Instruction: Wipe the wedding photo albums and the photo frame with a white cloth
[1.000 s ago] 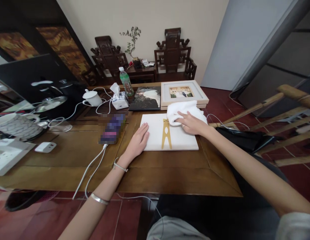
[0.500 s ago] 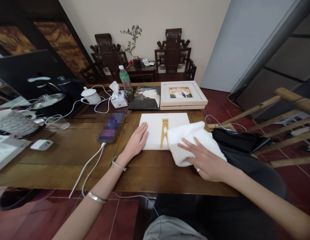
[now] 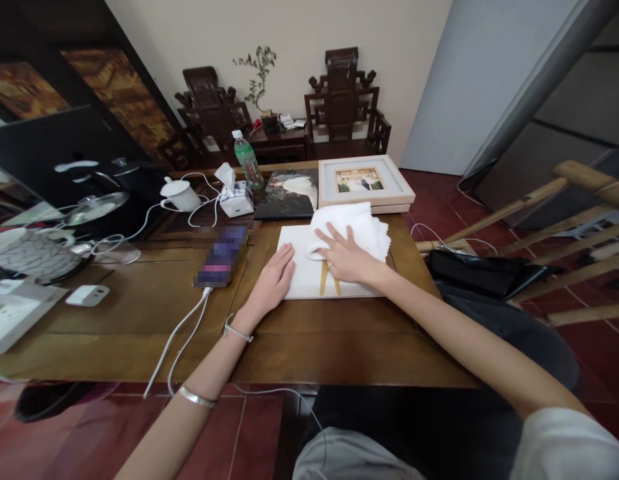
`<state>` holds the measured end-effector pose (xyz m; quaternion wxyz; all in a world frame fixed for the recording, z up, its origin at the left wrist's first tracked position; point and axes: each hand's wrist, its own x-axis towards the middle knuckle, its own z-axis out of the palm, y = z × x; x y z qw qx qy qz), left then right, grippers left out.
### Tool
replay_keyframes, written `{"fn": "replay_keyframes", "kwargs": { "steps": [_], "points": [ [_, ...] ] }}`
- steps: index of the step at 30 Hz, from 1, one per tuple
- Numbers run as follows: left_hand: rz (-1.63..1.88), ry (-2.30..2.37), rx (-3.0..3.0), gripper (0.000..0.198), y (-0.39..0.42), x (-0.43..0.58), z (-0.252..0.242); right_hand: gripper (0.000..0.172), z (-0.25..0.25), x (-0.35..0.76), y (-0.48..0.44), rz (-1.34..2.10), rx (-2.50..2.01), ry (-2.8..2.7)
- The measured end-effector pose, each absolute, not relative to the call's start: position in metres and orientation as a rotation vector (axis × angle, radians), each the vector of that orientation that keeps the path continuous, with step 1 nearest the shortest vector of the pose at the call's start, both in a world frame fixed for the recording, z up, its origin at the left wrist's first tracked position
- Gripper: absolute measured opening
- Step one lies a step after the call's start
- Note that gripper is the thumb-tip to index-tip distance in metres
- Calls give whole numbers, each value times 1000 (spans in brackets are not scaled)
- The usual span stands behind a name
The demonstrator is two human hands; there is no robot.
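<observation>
On the wooden table lies a flat white board with a gold cat-like shape on it. Only the shape's two lower prongs show now; whether it is loose or part of the surface I cannot tell. My left hand rests flat at the board's left edge, fingers stretched and close together. Bunched under my right hand is a fluffy white towel. The fingers of that hand are spread over the towel and press it onto the board's upper right part.
Behind the board lie a dark picture panel and a framed picture. A tissue box, a green bottle and a lidded white cup stand to the left. A phone on a white cable lies left of my left hand.
My right hand has moved left and away from me with the towel, from the board's right side onto its upper part. The cat shape's head is now covered. My left hand stays put.
</observation>
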<state>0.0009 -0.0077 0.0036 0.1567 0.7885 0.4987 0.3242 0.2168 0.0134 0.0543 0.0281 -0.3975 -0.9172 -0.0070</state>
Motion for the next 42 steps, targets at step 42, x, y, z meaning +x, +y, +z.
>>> {"fn": "replay_keyframes", "kwargs": {
  "steps": [42],
  "points": [
    [908, 1389, 2301, 48, -4, -3, -3, 42, 58, 216, -37, 27, -919, -2955]
  ]
}}
